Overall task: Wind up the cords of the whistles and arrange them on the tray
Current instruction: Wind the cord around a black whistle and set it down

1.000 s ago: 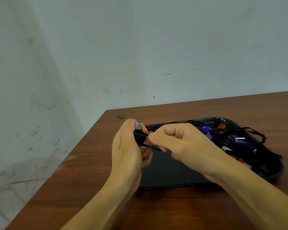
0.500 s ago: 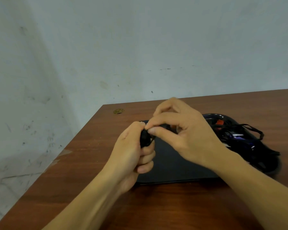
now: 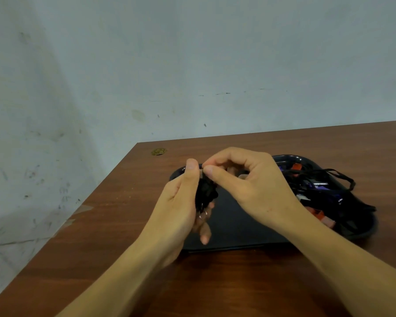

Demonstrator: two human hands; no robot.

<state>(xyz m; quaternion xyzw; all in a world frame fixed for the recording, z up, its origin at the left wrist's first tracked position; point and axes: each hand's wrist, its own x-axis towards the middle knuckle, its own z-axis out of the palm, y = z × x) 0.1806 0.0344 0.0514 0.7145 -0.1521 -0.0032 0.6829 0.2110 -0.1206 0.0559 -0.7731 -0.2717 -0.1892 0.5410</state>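
Note:
My left hand (image 3: 181, 202) grips a black whistle (image 3: 205, 191) with black cord wound around it, held above the left part of the black tray (image 3: 238, 229). My right hand (image 3: 249, 186) pinches the cord end at the top of that whistle, thumb and forefinger together. In the tray's right half lies a tangled heap of whistles (image 3: 318, 191), purple, orange-red and black, with loose black cords, one loop (image 3: 345, 179) hanging over the tray's far right rim. Most of the held whistle is hidden by my fingers.
The tray sits on a brown wooden table (image 3: 124, 236) whose left edge and far corner are near. A small brass-coloured disc (image 3: 158, 151) lies at the far left corner. A pale scuffed wall stands behind.
My right hand has kept circling the whistle with the cord and now pinches it at the top. Both hands stay over the tray's left part. The view has tilted slightly.

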